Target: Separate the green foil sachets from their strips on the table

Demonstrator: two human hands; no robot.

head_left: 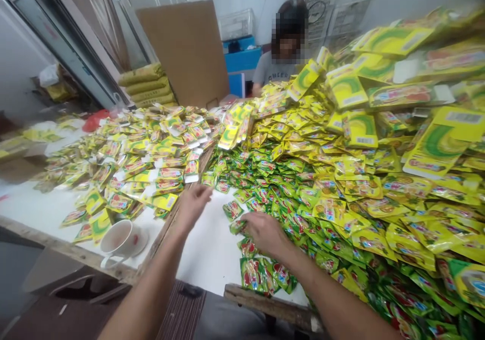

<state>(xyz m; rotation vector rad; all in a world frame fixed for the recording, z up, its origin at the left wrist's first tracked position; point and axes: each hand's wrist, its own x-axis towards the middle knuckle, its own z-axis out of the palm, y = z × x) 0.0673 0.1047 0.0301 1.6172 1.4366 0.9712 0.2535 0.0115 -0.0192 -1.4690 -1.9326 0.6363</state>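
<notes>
Through the head camera I have my left hand (191,203) half-open, fingers loosely bent, over the white tabletop (206,254) just beside a wooden strip (166,224); my right hand (265,233) has its fingertips at a small green packet (237,226), touching it, though I cannot tell whether they pinch it; that packet lies at the left edge of a heap of green packets (291,203), with yellow packets (364,203) piled beyond; left of the strip I see yellow cartons (132,171) and a mug (120,239); a co-worker (276,72) sits across the table.
</notes>
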